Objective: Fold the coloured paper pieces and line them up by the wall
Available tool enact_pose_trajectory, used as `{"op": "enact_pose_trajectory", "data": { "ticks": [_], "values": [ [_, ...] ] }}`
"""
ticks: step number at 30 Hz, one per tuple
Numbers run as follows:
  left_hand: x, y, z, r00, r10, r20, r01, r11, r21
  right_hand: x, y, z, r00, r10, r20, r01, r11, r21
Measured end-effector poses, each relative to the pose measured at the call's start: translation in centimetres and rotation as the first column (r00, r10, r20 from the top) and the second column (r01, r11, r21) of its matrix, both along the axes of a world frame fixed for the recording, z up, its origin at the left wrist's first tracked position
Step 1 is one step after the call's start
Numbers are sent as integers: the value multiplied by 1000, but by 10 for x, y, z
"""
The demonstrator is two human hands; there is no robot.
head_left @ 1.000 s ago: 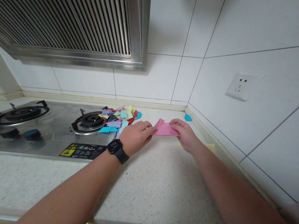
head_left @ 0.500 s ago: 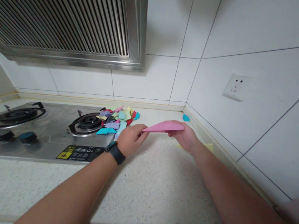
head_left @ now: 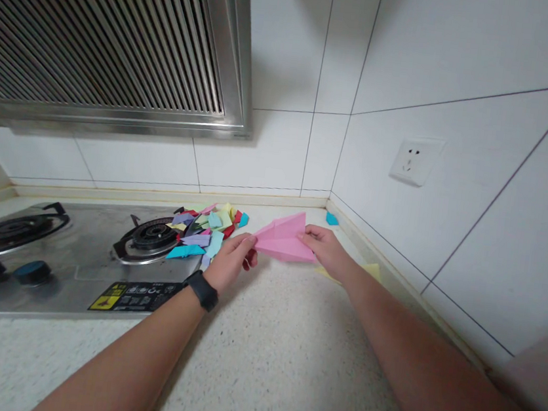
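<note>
A pink paper plane (head_left: 283, 236) is held above the counter, its pointed end to the left and its wings spread. My left hand (head_left: 235, 254) pinches the pointed end between thumb and fingers. At the wide end, my right hand (head_left: 324, 247) grips the paper with its fingers closed. Left of my left hand lies a heap of folded coloured papers (head_left: 213, 221), partly on the stove. Beneath my right hand, yellow paper (head_left: 372, 271) lies on the counter, partly hidden by the wrist.
The gas stove (head_left: 84, 263) with two burners takes up the left of the counter (head_left: 281, 358). A metal range hood (head_left: 237, 96) hangs above it. A small blue folded paper (head_left: 332, 219) lies in the back corner. On the right wall is a socket (head_left: 415, 162).
The pink plane has been turned from edge-on to show its spread wings. My right hand has shifted its hold, and the view has swung slightly right.
</note>
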State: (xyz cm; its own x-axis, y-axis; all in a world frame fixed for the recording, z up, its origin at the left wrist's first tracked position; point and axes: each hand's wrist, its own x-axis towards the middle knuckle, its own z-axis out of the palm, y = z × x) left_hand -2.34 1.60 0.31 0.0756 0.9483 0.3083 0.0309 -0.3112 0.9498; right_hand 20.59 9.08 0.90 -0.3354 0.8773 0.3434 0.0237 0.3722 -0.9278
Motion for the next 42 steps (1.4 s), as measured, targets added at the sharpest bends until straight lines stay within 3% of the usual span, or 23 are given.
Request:
{"op": "enact_pose_trajectory", "data": {
  "ticks": [17,42],
  "values": [
    [-12,10,-4,964,148,219,-115,981,-157,-7,-1,-3,999,54,-9,-54,998,-24],
    [-10,5,2,958,118,260,-97,991,-90,-7,-2,0,993,31,-112,-30,999,14]
  ]
}}
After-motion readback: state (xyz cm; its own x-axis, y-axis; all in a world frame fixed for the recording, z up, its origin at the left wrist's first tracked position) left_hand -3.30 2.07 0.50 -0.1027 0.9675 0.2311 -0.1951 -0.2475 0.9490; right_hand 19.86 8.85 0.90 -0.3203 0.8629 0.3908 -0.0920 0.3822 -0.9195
